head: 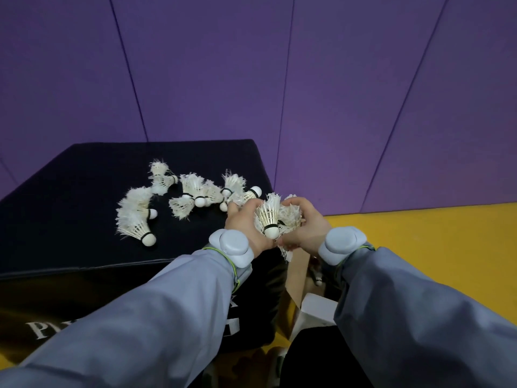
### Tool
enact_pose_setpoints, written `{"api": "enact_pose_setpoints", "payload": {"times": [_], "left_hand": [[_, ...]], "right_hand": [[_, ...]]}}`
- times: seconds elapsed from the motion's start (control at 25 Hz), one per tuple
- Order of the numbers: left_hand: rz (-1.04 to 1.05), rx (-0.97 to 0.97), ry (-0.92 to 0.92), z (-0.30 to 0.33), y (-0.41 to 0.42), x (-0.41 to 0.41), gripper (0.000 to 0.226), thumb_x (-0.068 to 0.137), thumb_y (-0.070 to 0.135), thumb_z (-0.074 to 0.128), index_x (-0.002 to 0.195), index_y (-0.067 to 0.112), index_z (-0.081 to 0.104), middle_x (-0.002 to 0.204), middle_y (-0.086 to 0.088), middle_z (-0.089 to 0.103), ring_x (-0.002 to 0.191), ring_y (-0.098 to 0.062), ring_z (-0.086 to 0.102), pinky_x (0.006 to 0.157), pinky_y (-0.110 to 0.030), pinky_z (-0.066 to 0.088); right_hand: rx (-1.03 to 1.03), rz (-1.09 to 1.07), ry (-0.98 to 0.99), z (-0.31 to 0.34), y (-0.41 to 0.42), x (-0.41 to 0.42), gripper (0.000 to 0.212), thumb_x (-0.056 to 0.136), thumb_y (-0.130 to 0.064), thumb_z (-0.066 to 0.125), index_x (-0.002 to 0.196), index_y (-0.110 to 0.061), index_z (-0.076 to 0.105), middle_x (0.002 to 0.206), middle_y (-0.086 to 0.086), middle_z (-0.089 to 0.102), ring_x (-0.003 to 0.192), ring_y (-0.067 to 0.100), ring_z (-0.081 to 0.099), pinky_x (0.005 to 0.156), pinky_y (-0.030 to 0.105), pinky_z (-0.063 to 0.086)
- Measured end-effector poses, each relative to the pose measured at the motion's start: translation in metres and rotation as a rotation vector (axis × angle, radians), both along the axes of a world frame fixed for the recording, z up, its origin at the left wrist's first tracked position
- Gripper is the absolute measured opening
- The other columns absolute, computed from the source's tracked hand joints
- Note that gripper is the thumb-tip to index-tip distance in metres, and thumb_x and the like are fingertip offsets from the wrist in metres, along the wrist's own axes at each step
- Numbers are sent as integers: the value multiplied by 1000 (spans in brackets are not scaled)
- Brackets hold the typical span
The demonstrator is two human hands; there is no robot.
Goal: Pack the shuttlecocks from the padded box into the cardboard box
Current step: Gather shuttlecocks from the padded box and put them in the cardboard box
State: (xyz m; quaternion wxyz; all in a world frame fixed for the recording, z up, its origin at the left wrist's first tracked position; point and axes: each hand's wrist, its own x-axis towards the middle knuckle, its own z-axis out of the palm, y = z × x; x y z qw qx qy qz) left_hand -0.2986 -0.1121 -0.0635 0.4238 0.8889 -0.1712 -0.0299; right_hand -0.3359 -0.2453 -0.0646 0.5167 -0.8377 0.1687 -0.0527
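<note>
Several white feather shuttlecocks (193, 196) lie scattered on top of the black padded box (70, 191). My left hand (243, 224) and my right hand (306, 226) are cupped together at the box's right front corner, holding a bunch of shuttlecocks (270, 218) between them, cork ends pointing toward me. Directly below the hands stands the brown cardboard box (298, 271), mostly hidden by my right sleeve; one shuttlecock (318, 280) shows inside it.
Purple padded wall panels (307, 93) rise behind the box. A yellow floor (433, 247) spreads to the right. A white flap or card (317, 309) lies by the cardboard box. Grey bands wrap both wrists.
</note>
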Motion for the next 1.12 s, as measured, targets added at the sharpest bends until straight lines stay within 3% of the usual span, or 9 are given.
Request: {"api": "enact_pose_setpoints", "payload": {"times": [0.2,0.4,0.52,0.68,0.84,1.04,1.12], "left_hand": [[-84,21,1,-13,-51,-16,76,62,19,84,129,26,49,126,-5,34,94,-17,50,84,-16,39],[-204,91,24,-41,-112,-30,78,63,24,84,131,26,47,131,-6,34,109,-23,55,95,-20,42],[-236,145,58,-67,-141,-32,76,65,22,81,133,25,46,130,-7,35,111,-26,55,93,-21,42],[-300,266,161,-103,-180,-27,82,65,26,81,136,28,41,130,-6,33,115,-27,51,94,-22,41],[-324,308,232,-130,-205,-17,87,64,31,84,138,27,39,131,-6,32,117,-23,46,87,-17,32],[-322,322,282,-161,-226,0,85,65,22,83,138,25,40,132,-10,32,120,-31,47,100,-28,41],[-315,274,298,-171,-233,11,91,64,21,84,141,29,37,135,-9,32,123,-29,47,97,-25,40]], "right_hand": [[129,-38,33,-10,-49,-37,66,63,14,73,106,-31,49,93,15,56,65,27,54,61,39,53],[135,-131,115,-41,-106,-62,69,63,8,78,109,-34,46,80,8,54,66,28,54,69,48,55],[141,-175,146,-62,-130,-75,65,65,2,80,115,-27,49,79,-2,53,62,25,55,71,45,58],[195,-239,216,-98,-163,-77,66,64,4,77,114,-29,50,107,6,54,69,27,58,73,50,60],[222,-251,247,-124,-189,-70,64,66,8,72,114,-28,50,117,5,47,71,26,57,75,53,59],[196,-272,298,-149,-211,-55,69,69,1,75,124,-28,46,126,2,49,89,23,56,84,43,57],[197,-282,272,-157,-217,-47,83,69,0,75,135,-33,39,137,5,47,103,24,54,85,37,53]]}}
